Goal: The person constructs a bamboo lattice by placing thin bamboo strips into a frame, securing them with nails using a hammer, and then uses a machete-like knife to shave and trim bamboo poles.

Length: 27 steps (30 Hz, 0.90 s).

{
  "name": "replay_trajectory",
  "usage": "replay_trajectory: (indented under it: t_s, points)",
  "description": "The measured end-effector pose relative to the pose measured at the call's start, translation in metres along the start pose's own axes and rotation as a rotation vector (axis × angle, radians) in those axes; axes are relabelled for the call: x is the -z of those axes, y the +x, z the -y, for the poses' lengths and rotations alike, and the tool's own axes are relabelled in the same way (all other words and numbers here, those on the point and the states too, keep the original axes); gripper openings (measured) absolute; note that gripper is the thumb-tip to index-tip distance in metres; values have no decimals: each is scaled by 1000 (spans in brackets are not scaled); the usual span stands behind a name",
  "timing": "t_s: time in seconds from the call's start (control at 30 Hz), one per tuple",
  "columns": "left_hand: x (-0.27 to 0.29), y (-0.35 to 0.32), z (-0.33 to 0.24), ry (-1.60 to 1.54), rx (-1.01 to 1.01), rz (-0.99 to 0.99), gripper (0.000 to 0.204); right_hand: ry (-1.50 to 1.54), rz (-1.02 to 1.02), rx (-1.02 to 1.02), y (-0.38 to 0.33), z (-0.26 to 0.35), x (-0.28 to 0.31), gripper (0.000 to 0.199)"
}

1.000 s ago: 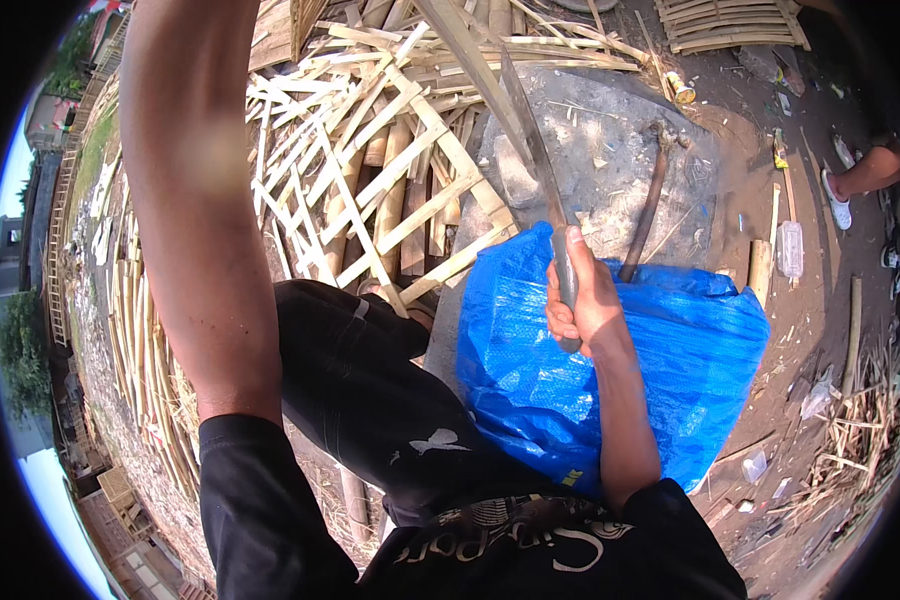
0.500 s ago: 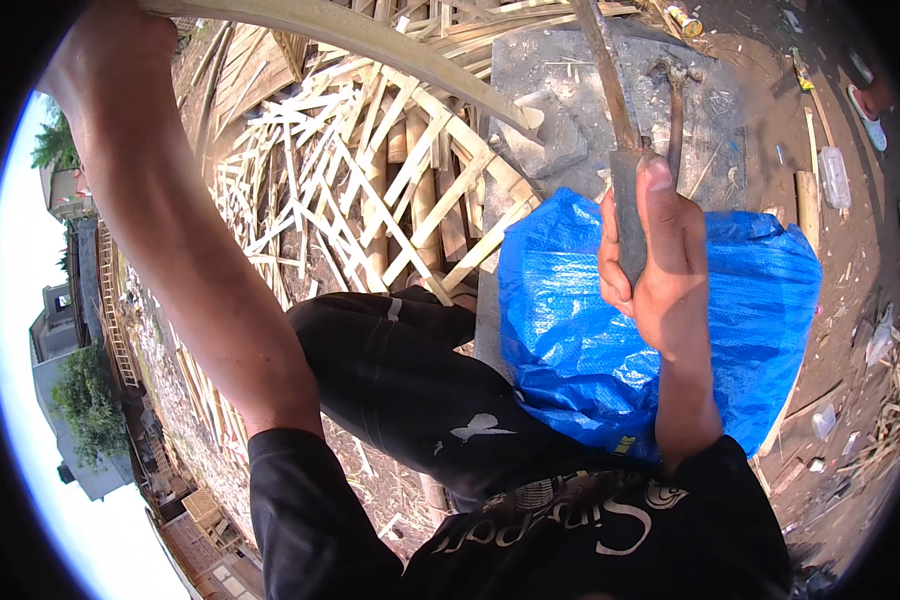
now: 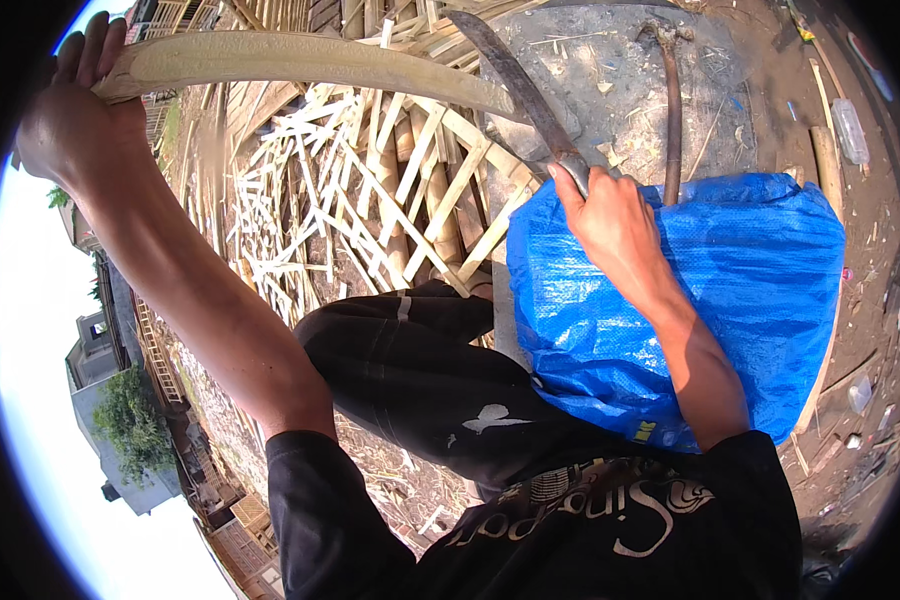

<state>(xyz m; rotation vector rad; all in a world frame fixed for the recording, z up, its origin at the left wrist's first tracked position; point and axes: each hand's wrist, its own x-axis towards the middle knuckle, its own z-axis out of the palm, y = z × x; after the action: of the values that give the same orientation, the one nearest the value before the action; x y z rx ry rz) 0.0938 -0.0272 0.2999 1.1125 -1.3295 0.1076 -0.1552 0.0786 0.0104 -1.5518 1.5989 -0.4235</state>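
My left hand [image 3: 78, 125] is raised at the upper left and holds one end of a long, pale split bamboo strip [image 3: 300, 60]. Several of its fingers stretch up past the strip. The strip runs to the right, its other end over a stone block on a grey slab [image 3: 620, 70]. Closed around the grey handle of a machete [image 3: 505, 75] is my right hand [image 3: 615, 220], back of the hand upward. The dark blade slants up and left and overlaps the strip's far end; whether they touch I cannot tell.
On the slab lies a hammer [image 3: 673, 110]. A blue tarp [image 3: 750, 280] covers the area under my right forearm. Lattices of bamboo strips [image 3: 350, 190] spread over the ground at the left. A clear plastic container [image 3: 849, 130] and litter lie at the right.
My right hand has turned over and shifted left, swinging the blade leftward to the strip's end. The left hand has dropped down and left with the strip, its fingers straighter.
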Motion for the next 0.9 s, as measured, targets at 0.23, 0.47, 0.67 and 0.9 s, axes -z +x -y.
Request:
replay_trajectory:
  t_s: [0.23,0.47,0.67,0.9]
  points:
    - [5,3,7,-72,147,-145,39,383,108,-70,1,-4,41,70]
    - [23,8,14,-89,106,-82,46,592,-7,238,-20,33,24,63]
    - [30,22,11,7,24,25,52,286,164,-94,21,-3,-20,74]
    - [43,19,33,-294,171,58,51,662,308,-257,24,-19,-20,75]
